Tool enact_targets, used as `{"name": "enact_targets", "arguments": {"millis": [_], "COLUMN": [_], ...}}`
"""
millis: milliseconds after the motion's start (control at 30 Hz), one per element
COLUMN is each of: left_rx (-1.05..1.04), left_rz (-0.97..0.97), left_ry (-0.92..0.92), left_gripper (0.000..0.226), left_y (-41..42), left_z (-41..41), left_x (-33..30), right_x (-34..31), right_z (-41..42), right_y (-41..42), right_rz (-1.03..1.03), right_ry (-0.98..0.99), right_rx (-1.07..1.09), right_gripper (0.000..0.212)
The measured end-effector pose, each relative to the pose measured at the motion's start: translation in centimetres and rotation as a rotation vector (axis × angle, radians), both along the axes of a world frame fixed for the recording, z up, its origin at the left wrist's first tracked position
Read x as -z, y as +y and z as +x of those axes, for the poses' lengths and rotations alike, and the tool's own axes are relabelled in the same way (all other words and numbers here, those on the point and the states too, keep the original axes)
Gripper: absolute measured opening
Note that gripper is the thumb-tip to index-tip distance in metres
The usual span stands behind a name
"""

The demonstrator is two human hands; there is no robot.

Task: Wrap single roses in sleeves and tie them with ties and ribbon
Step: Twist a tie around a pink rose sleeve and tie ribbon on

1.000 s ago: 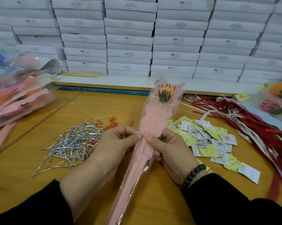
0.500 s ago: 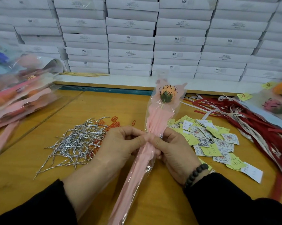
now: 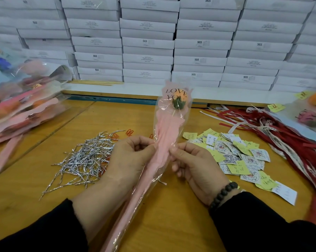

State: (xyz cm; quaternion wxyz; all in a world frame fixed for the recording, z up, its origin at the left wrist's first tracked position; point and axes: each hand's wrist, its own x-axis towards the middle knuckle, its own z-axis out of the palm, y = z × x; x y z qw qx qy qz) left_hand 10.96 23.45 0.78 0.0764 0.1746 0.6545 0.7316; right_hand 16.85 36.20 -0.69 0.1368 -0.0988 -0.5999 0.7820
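Both hands gather the pink sleeve (image 3: 164, 135) at its waist above the middle of the wooden table (image 3: 35, 179): the left hand (image 3: 129, 159) pinches it from the left, the right hand (image 3: 195, 164) from the right. The orange rose (image 3: 179, 100) sits at the far end, under the clear film. Judged light, crinkly and slippery, easily creased; best held at the gathered neck, not the bloom. Silver ties (image 3: 84, 159) lie just left, ribbons (image 3: 280, 135) far right

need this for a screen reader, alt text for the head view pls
Two hands, left hand and right hand, pinch a pink sleeved rose at its middle above a wooden table. Silver twist ties lie left, paper tags and red ribbons right.
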Motion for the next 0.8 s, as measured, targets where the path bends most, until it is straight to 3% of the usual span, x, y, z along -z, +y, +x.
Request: {"name": "enact_targets", "arguments": {"millis": [233,500,800], "left_rx": [0.038,0.128,0.178], "left_rz": [0.007,0.131,0.146], "left_ry": [-0.023,-0.137,-0.197], "left_gripper": [0.026,0.012,0.005], "left_y": [0.0,0.0,0.1], "left_z": [0.0,0.7,0.9], "left_x": [0.5,0.2,0.3], "right_x": [0.3,0.1,0.4], "right_z": [-0.1,0.0,-0.1], "right_y": [0.0,-0.4,-0.3], "right_rz": [-0.062,-0.149,0.023], "right_ry": [0.031,0.065,0.028], "right_rx": [-0.047,-0.062,-0.057], "right_gripper": [0.013,0.016,0.007]}}
